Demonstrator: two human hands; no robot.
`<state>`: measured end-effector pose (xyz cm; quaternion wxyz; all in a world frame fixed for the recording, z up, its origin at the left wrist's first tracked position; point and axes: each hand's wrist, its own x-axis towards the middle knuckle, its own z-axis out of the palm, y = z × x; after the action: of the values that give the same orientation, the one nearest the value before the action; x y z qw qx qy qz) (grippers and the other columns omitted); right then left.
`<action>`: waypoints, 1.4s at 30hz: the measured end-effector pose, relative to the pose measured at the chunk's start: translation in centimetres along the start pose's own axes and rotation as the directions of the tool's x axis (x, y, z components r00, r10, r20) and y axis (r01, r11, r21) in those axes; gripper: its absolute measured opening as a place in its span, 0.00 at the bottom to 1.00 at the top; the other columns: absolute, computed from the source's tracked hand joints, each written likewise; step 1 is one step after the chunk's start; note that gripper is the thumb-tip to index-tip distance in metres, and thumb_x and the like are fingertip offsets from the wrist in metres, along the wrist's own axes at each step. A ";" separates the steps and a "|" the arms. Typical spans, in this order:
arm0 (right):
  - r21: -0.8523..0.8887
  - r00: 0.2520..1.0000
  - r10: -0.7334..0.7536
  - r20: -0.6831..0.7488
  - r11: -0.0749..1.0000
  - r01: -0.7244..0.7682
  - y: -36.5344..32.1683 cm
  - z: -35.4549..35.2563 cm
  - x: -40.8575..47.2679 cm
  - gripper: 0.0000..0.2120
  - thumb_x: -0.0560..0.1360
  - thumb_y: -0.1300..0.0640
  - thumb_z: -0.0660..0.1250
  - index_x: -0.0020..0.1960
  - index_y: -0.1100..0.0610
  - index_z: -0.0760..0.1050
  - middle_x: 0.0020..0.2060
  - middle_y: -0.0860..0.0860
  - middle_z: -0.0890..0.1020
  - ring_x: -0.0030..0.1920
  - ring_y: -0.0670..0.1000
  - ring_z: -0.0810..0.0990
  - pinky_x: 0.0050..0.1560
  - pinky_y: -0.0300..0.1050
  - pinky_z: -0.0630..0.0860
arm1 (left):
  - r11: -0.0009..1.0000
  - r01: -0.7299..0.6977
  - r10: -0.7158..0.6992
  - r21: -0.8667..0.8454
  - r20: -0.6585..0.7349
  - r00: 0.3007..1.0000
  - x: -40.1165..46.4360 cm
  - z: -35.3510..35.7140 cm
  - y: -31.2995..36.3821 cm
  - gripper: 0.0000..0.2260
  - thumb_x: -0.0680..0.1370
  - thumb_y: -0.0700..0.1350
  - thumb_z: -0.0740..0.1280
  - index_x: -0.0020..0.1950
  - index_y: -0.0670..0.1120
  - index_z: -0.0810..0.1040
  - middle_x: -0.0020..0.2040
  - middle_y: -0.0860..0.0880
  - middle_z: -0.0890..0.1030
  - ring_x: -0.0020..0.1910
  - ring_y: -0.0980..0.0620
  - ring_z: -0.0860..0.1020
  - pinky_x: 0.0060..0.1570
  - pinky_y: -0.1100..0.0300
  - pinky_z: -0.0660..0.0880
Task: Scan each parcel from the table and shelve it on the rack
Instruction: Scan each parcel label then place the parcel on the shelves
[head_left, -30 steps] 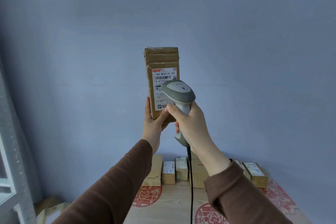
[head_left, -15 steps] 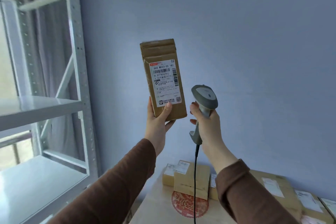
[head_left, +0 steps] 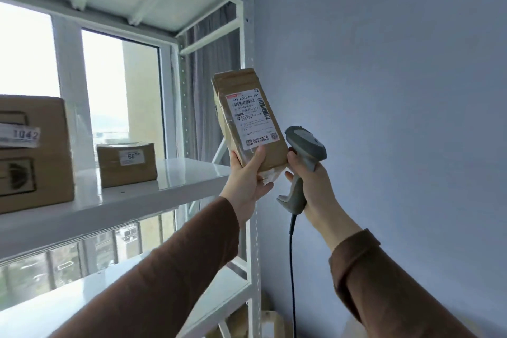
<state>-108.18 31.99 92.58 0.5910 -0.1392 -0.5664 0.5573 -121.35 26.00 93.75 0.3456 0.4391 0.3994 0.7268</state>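
Nearest, the brown-sleeved left hand (head_left: 248,181) pinches only the bottom end of the tall brown cardboard parcel with a white shipping label (head_left: 248,119), thumb across the front and fingers behind. Held so low, the parcel leans and could tip or slip out as it is carried toward the shelf. Just beside it, the right hand (head_left: 315,184) is wrapped around the handle of the grey corded barcode scanner (head_left: 303,164), whose black cable (head_left: 292,269) hangs down and could snag. The parcel is in the air just right of the white metal rack (head_left: 164,189), near its corner post, which it could knock. Farther in, a small taped brown box (head_left: 126,163) and a large brown carton (head_left: 33,151) sit on that shelf and may get bumped.
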 end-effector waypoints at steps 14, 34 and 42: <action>0.021 0.983 0.091 0.157 0.995 -0.096 4.3 12.9 12.4 0.15 0.79 0.57 0.71 0.64 0.59 0.79 0.52 0.58 0.87 0.52 0.60 0.87 0.56 0.61 0.83 | 0.871 0.123 -0.039 0.476 -0.181 0.983 8.3 -11.1 6.2 0.36 0.79 0.69 0.64 0.80 0.58 0.54 0.59 0.47 0.83 0.51 0.46 0.85 0.47 0.49 0.84; 0.076 0.904 0.391 0.172 0.910 -0.407 13.8 14.7 20.1 0.09 0.77 0.53 0.75 0.53 0.56 0.80 0.37 0.53 0.81 0.37 0.52 0.80 0.44 0.48 0.77 | 0.418 0.269 0.111 0.868 -0.343 0.933 17.7 -19.9 1.6 0.40 0.83 0.53 0.66 0.85 0.57 0.42 0.71 0.41 0.75 0.58 0.41 0.81 0.44 0.51 0.84; 0.108 0.866 0.449 0.218 0.871 -0.479 14.5 15.8 20.2 0.15 0.76 0.51 0.76 0.59 0.57 0.82 0.48 0.54 0.87 0.49 0.53 0.86 0.44 0.46 0.82 | 0.319 0.257 0.168 0.912 -0.321 0.932 20.1 -21.5 0.1 0.41 0.82 0.55 0.67 0.85 0.52 0.41 0.74 0.41 0.74 0.65 0.39 0.78 0.64 0.43 0.78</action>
<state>-133.80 46.02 96.46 0.3928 -0.1716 -0.5225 0.7370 -148.57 37.19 94.80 -0.0349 0.4052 0.8149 0.4130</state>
